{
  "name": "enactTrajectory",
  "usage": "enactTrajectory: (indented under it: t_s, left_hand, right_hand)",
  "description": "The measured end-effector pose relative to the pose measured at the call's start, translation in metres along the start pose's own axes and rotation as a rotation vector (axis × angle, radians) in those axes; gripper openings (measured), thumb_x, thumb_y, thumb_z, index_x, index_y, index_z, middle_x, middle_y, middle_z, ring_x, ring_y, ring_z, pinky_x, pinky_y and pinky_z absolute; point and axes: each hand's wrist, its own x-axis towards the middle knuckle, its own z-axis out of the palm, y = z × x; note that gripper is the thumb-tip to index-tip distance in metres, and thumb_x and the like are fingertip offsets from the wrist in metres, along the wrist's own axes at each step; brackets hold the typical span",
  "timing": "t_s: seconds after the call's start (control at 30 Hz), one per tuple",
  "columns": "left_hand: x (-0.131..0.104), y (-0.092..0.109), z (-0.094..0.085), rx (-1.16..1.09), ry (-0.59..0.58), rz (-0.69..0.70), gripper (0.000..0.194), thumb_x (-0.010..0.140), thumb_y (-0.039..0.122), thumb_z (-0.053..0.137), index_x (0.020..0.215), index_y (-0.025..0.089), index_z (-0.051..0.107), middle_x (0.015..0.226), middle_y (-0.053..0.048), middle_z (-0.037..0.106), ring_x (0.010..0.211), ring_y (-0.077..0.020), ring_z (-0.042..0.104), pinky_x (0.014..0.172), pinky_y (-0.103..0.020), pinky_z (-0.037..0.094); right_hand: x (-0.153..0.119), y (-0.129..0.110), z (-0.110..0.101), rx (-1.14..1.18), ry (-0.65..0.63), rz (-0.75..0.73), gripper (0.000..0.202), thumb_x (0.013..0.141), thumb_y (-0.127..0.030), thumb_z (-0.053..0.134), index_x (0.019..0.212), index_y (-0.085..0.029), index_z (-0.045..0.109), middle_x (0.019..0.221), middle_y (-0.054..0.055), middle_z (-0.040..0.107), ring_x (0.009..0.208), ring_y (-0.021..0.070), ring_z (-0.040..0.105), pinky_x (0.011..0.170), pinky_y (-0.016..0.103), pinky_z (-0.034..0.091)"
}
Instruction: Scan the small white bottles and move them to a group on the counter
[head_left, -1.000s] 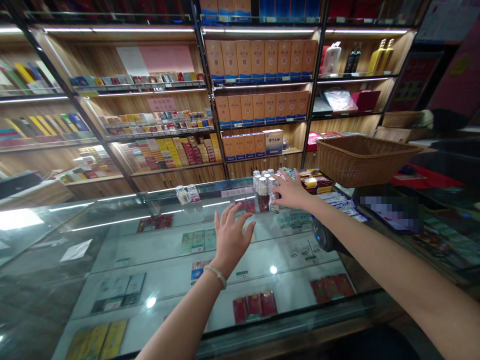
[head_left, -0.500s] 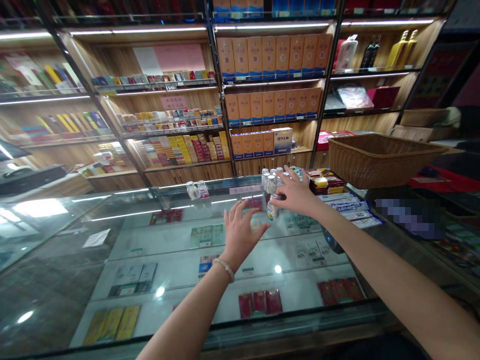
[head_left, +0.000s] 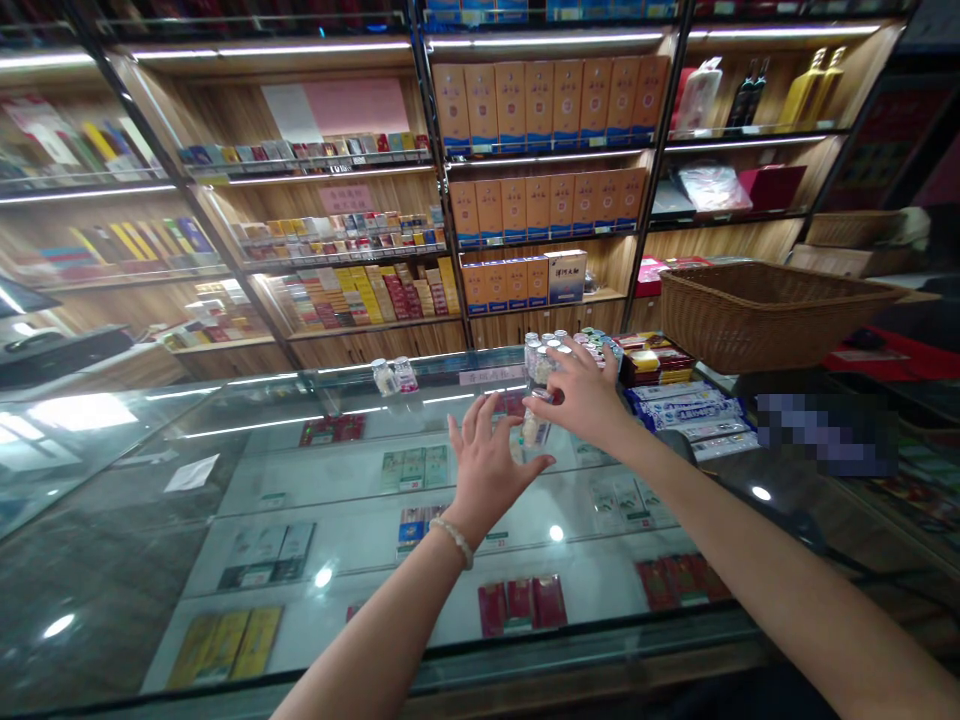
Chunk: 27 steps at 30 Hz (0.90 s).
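My right hand (head_left: pixel 589 395) pinches a small clear jar (head_left: pixel 535 428) with pale contents near its top, just above or on the glass counter (head_left: pixel 450 570); whether the jar touches the glass I cannot tell. Close by on the left, my left hand (head_left: pixel 491 460) is open, thumb and fingers spread towards that jar. A bracelet of pale beads circles the left wrist. Behind the right hand, several similar jars (head_left: pixel 541 362) stand in a cluster, partly hidden by its fingers. Two more jars (head_left: pixel 395 376) stand together farther left on the counter.
Right of the hands lie stacked red and yellow packets (head_left: pixel 656 358), blue-and-white packets (head_left: pixel 694 415) and a wicker basket (head_left: pixel 750 320). White paper (head_left: pixel 193 473) lies at the left. Flat packs (head_left: pixel 520 605) show beneath the glass. Shelves of orange boxes (head_left: pixel 538 105) stand behind.
My right hand has shifted slightly left with the jar, which now tilts differently. The left thumb has stretched a little farther right. The view has moved slightly.
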Motion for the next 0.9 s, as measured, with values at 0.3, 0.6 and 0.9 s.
enactTrajectory:
  t_s: [0.3, 0.6, 0.9]
  left_hand:
    - [0.001, -0.002, 0.0, 0.023, -0.038, 0.008, 0.045, 0.076, 0.05, 0.082, 0.114, 0.028, 0.072, 0.154, -0.011, 0.05, 0.146, -0.0396, 0.038, 0.12, -0.075, 0.016]
    - [0.002, -0.001, -0.003, 0.025, -0.056, 0.021, 0.042, 0.079, 0.05, 0.08, 0.114, 0.028, 0.073, 0.155, -0.011, 0.049, 0.146, -0.0394, 0.038, 0.119, -0.076, 0.017]
    - [0.004, -0.001, -0.004, -0.017, -0.072, 0.001, 0.035, 0.081, 0.05, 0.078, 0.11, 0.031, 0.075, 0.155, -0.009, 0.049, 0.145, -0.0386, 0.038, 0.12, -0.076, 0.015]
  right_hand:
    - [-0.002, -0.003, -0.003, -0.005, -0.03, -0.028, 0.042, 0.087, -0.057, 0.062, 0.064, -0.022, 0.064, 0.145, 0.008, 0.061, 0.146, 0.0351, 0.037, 0.118, 0.069, 0.008]
    - [0.004, -0.005, -0.01, -0.035, -0.067, -0.063, 0.044, 0.088, -0.059, 0.06, 0.065, -0.021, 0.065, 0.145, 0.009, 0.061, 0.145, 0.0363, 0.037, 0.119, 0.07, 0.006]
    - [0.008, -0.008, -0.016, -0.08, -0.086, -0.121, 0.041, 0.089, -0.057, 0.06, 0.07, -0.022, 0.067, 0.149, 0.008, 0.057, 0.146, 0.0368, 0.036, 0.117, 0.073, 0.006]
